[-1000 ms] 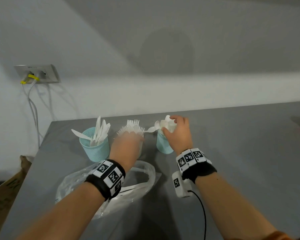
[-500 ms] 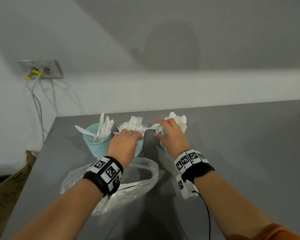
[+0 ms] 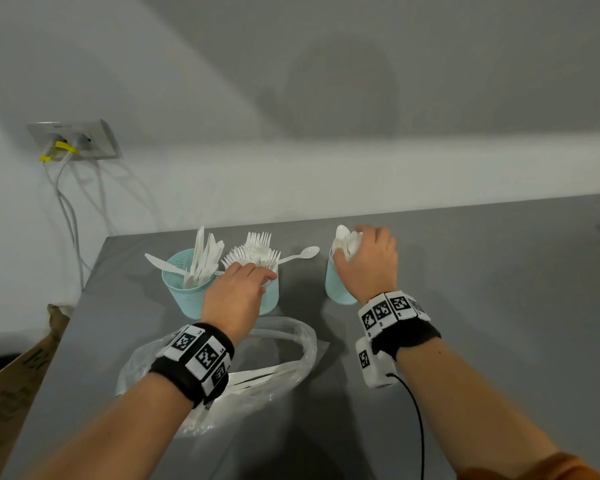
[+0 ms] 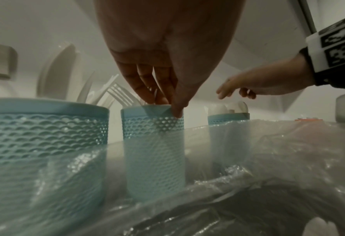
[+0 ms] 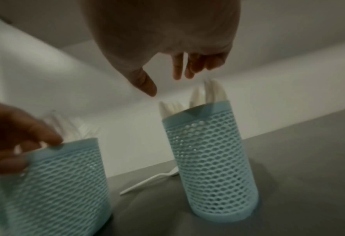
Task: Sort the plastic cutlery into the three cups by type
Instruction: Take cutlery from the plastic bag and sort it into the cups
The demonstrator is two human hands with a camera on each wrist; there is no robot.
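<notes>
Three teal mesh cups stand in a row on the grey table [image 3: 482, 289]: the knife cup [image 3: 184, 292], the fork cup [image 3: 271, 299] and the spoon cup [image 3: 338, 289]. My left hand [image 3: 257, 275] pinches the fork cup's [image 4: 153, 143] rim, fingers inside and thumb [image 4: 176, 111] outside. My right hand [image 5: 165, 84] hovers just over the spoon cup [image 5: 208, 159], fingers spread and holding nothing. One loose white spoon [image 3: 300, 254] lies on the table between the fork and spoon cups, also visible as the spoon [image 5: 147, 180] in the right wrist view.
A crumpled clear plastic bag [image 3: 284, 344] with some white cutlery inside lies in front of the cups, under my left wrist. A wall socket with cables [image 3: 73, 140] is at the back left. A cardboard box [image 3: 11, 375] sits beyond the table's left edge.
My right hand let go of the spoon it held between the cups; the spoon now lies on the table. The hand moved right, over the spoon cup. My left hand stays at the fork cup.
</notes>
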